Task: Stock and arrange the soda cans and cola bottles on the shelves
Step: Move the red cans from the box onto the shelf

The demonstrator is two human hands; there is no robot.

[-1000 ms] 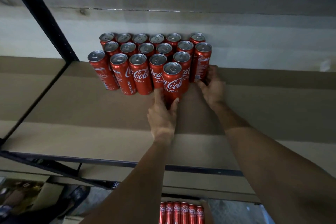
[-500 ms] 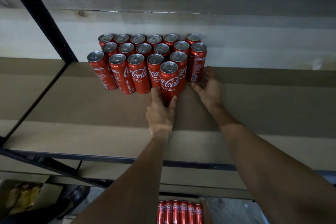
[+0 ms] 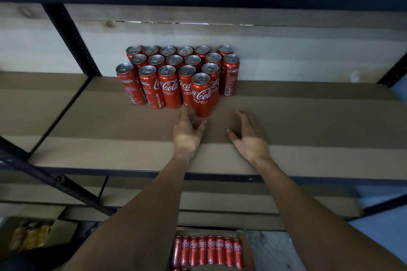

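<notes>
Shelf (image 3: 308, 116): red cans (image 3: 176, 68) upright, clustered at the back. Box (image 3: 248, 248) below: row of boxed cans (image 3: 209, 251). Left hand (image 3: 187, 132), right hand (image 3: 248, 138): fingers spread, empty.

The right hand (image 3: 250, 138) now sits back from the rightmost can (image 3: 230, 79), apart from it. The left hand (image 3: 187, 132) no longer clasps the front can (image 3: 201, 94), its fingers spread.

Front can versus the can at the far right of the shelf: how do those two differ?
The front can stands alone ahead of the rows, while the right can stands further back, at the block's right edge. The front can turns its white logo to the camera, while the right can shows small print instead. Both are red, upright and silver-topped, and both stand on the same shelf.
</notes>
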